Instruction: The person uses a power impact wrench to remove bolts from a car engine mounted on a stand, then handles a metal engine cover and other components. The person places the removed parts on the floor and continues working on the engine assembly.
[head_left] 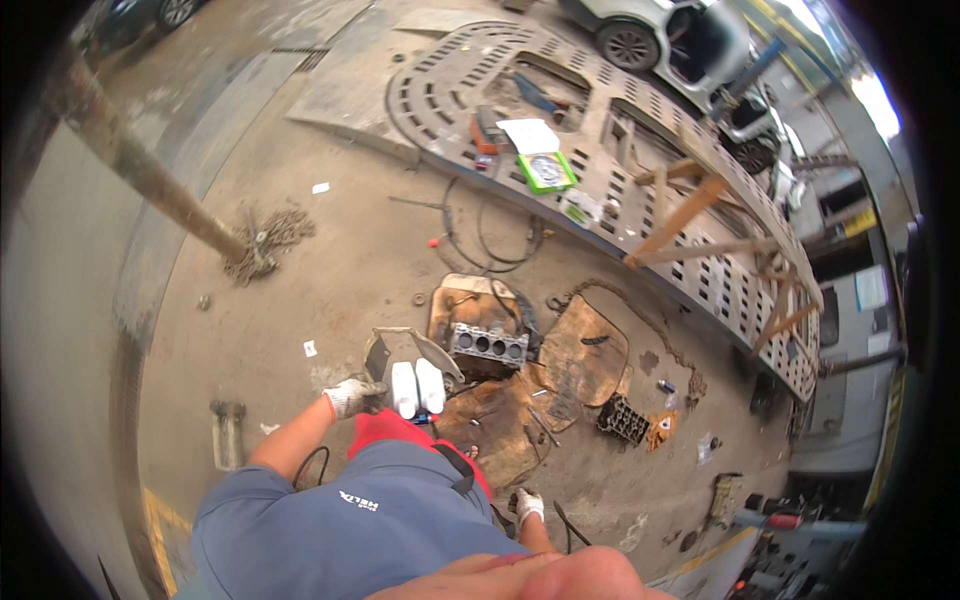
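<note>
I stand in white shoes before an engine block with a row of round bores. It sits on stained brown mats. My left hand, in a white glove with dark, soiled fingers, is beside my red shorts and left of the shoes. Its fingers look stretched out, with nothing clear in them. A curved metal housing lies just beyond it. My right hand, also gloved, hangs lower right with curled fingers; whatever they hold, if anything, is too small to make out.
A perforated metal platform crosses the far right, carrying a green box and a wooden frame. A dark engine part lies on the floor at right. Cables and a heaped chain lie ahead, near a slanting post.
</note>
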